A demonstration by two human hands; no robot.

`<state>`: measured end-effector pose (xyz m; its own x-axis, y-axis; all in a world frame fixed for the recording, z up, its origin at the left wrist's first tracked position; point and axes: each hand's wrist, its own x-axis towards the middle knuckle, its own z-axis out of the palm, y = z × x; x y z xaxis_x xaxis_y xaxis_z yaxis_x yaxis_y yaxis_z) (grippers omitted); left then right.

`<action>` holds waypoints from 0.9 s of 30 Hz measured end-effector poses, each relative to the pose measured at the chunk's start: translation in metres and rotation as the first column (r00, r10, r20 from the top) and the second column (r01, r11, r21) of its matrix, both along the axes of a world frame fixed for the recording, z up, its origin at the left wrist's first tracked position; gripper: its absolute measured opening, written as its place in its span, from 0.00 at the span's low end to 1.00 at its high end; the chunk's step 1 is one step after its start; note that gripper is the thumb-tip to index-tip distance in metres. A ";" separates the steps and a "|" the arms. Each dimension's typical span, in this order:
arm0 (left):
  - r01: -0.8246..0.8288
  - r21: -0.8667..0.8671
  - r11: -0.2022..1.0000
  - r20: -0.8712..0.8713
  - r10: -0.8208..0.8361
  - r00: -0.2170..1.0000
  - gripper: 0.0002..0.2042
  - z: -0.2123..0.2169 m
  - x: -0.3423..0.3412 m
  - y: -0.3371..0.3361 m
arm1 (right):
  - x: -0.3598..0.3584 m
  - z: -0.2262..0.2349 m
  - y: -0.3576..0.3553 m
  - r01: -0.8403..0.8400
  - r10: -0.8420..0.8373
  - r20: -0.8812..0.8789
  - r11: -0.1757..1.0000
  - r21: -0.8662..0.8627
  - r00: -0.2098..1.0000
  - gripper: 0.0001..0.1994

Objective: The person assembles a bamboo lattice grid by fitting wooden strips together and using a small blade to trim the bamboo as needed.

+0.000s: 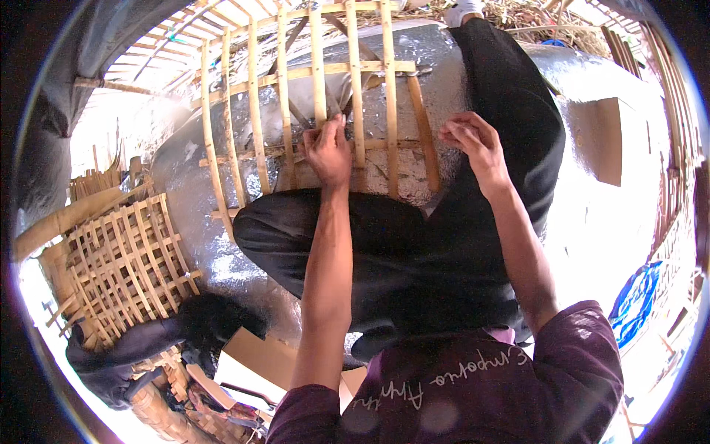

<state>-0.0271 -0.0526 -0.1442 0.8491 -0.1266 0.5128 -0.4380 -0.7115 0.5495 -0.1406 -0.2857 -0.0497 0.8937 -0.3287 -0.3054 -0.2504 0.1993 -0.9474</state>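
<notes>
A frame of pale bamboo slats (282,96), long strips crossed by a few others, lies in front of me, partly over my folded leg. My left hand (330,154) is closed at one of the long slats near the middle of the frame, its fingertips pinched on that slat. To the right of the frame my right hand (475,148) hangs above my other leg. Its fingers are curled together, and whatever they may hold is too small to make out. Dark flat strips show beneath the slats.
Shiny silver sheeting (177,174) covers the ground. A woven bamboo panel (129,259) lies at left, beside dark cloth (140,348). Cardboard (597,140) stands at right, with a blue plastic bag (636,302) nearer. Dry straw (532,18) lies at the back.
</notes>
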 end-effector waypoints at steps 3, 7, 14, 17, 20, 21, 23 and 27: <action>-0.015 0.014 1.000 0.034 0.015 0.999 0.03 -0.002 0.002 0.001 | -0.017 -0.010 -0.008 0.067 -0.067 -0.009 0.998 -0.005 0.998 0.10; 0.003 0.062 0.998 0.036 -0.005 0.999 0.02 0.005 0.000 -0.002 | -0.014 -0.014 0.004 0.011 -0.010 0.030 0.999 -0.030 1.000 0.10; -0.009 0.027 1.000 0.042 0.008 0.999 0.02 0.006 0.001 -0.003 | -0.012 -0.014 0.015 -0.243 0.255 0.021 0.942 -0.230 0.967 0.09; -0.005 -0.015 1.000 0.009 0.005 1.000 0.03 -0.001 0.003 0.000 | -0.012 -0.013 0.015 -0.267 0.277 -0.007 0.917 -0.297 0.961 0.09; 0.009 -0.045 0.999 -0.018 -0.010 1.000 0.04 -0.007 0.005 0.004 | -0.011 -0.016 0.016 -0.244 0.273 0.039 0.907 -0.342 0.961 0.09; 0.012 -0.051 0.999 -0.026 -0.013 1.000 0.04 -0.008 0.006 0.005 | -0.011 -0.015 0.015 -0.247 0.273 0.036 0.911 -0.330 0.961 0.09; 0.014 -0.089 0.996 -0.040 -0.018 0.999 0.04 -0.011 0.007 0.005 | -0.011 -0.014 0.015 -0.252 0.277 0.032 0.911 -0.326 0.960 0.09; 0.025 -0.224 0.974 -0.073 -0.043 0.996 0.04 -0.017 0.011 0.004 | -0.010 -0.017 0.017 -0.243 0.288 0.075 0.899 -0.365 0.955 0.09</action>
<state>-0.0157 -0.0483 -0.1612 0.8845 -0.0462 0.4643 -0.4097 -0.5533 0.7253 -0.1505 -0.2691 -0.0666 0.9856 -0.1386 -0.0965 -0.1239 -0.2054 -0.9708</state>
